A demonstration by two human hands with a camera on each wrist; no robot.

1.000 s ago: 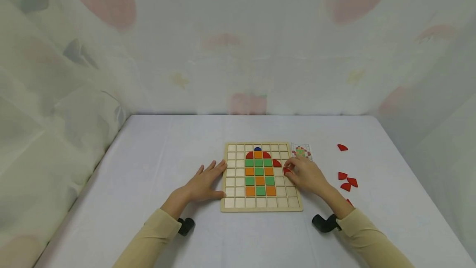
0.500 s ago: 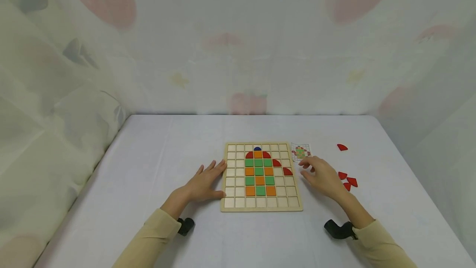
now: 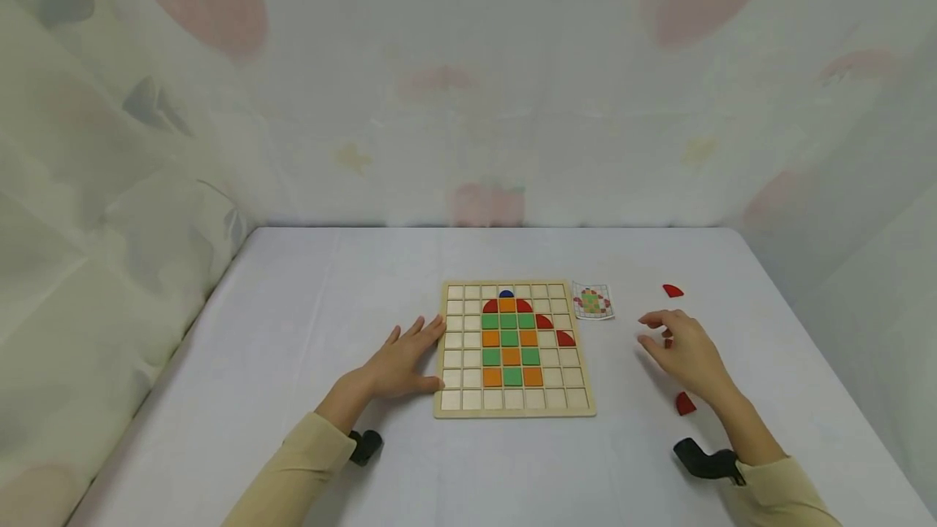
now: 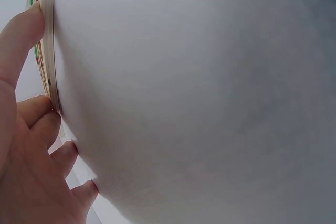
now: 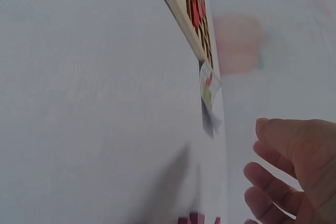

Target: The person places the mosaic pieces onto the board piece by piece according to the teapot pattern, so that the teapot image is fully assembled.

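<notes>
A wooden grid board (image 3: pixel 515 413) lies on the table with green and orange square tiles (image 3: pixel 510 337) in a block. Red quarter-round tiles (image 3: pixel 566 338) sit at the block's top and right, and a small blue piece (image 3: pixel 506 294) tops it. My left hand (image 3: pixel 401 363) is spread flat, thumb and fingertips touching the board's left edge. To the right of the board, my right hand (image 3: pixel 688 354) hovers with thumb and fingers apart and holds nothing. It covers most of a group of loose red tiles (image 3: pixel 668 343). Another red tile (image 3: pixel 684 403) lies below its wrist.
A small picture card (image 3: pixel 592 301) with a coloured pattern lies against the board's upper right corner, one end curling up in the right wrist view. One red quarter-round (image 3: pixel 673 290) lies farther back. Patterned cloth (image 3: pixel 468 104) hangs behind the white table.
My right hand has let go of a red quarter-round in a right-hand cell of the board and moved right, over the loose red tiles. The left hand has stayed put.
</notes>
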